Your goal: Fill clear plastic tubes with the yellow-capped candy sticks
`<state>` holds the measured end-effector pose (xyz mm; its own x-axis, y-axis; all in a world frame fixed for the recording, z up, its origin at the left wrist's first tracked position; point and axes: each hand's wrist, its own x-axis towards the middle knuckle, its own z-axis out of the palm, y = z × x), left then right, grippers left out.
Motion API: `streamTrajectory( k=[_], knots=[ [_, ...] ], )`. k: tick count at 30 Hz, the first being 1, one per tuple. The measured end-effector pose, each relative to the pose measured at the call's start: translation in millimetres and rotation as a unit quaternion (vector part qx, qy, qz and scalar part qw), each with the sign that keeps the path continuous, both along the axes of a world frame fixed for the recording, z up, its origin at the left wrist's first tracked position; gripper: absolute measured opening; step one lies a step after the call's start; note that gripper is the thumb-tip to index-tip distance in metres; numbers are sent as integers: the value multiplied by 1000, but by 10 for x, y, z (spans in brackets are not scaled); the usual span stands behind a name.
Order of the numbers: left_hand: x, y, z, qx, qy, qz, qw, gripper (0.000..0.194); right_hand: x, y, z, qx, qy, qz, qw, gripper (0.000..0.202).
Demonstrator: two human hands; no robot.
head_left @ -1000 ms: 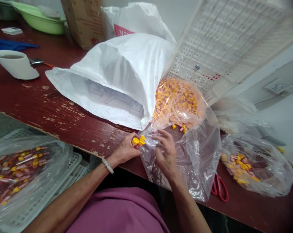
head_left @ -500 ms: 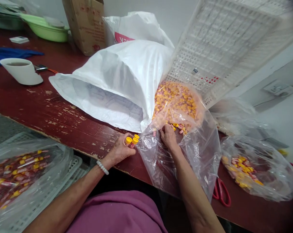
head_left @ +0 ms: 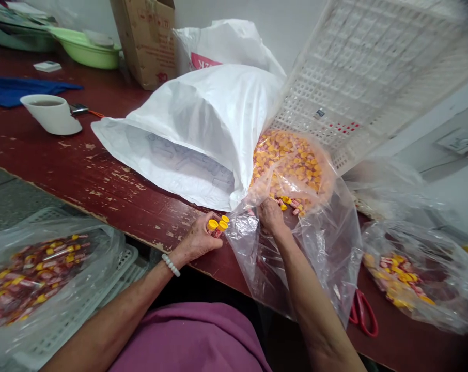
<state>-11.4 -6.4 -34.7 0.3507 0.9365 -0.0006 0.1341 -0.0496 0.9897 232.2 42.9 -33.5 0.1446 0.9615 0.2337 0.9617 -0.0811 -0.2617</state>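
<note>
My left hand [head_left: 200, 238], a bead bracelet at its wrist, is closed around several small yellow-capped tubes [head_left: 213, 225] with red and pink bodies, caps up, above the table's front edge. To its right, my right hand [head_left: 271, 214] reaches into the mouth of a clear plastic bag [head_left: 257, 258]. Its fingers are curled and partly hidden, so what they hold does not show. Just past that hand lie loose tubes [head_left: 296, 206]. Behind them is a large heap of the same yellow-capped tubes [head_left: 292, 160] inside the bag.
A white sack [head_left: 203, 113] lies with its mouth facing me. Behind the heap leans a white plastic crate [head_left: 346, 77]. Red scissors [head_left: 365, 312] and another bag of tubes [head_left: 402, 274] lie right. A cup [head_left: 51, 116] stands left; a bagged crate of tubes [head_left: 36, 274] sits lower left.
The whole view has shifted slightly, so things appear a little further right. My left hand keeps its tubes; my right hand stays at the bag's mouth, its fingers now more hidden.
</note>
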Motion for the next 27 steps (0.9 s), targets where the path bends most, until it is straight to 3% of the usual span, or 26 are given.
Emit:
streamTrajectory(
  k=[3,5,7,9,11,15,21,27],
  knots=[
    [-2,-12,-36,10,1,3,1000,36,81,-178,60,15,26,-25,999,30],
    [3,-30,-38,35,17,-4,999,35,47,-379,135,45,106,-34,993,32],
    [15,-55,-10,78,51,-17,996,33,-115,-600,228,90,256,-26,962,29],
    [32,-84,38,109,89,-30,990,31,-385,-786,316,124,396,14,910,25],
    [49,-108,84,120,116,-38,985,29,-676,-900,370,123,438,70,888,21],
    [59,-135,109,126,126,-49,983,31,-1000,-953,355,121,361,125,916,17],
    [30,-122,84,142,145,-40,978,26,-955,-985,297,109,272,178,939,19],
    [43,-136,123,123,140,-72,980,15,-961,-1022,236,110,160,219,956,21]
  ],
)
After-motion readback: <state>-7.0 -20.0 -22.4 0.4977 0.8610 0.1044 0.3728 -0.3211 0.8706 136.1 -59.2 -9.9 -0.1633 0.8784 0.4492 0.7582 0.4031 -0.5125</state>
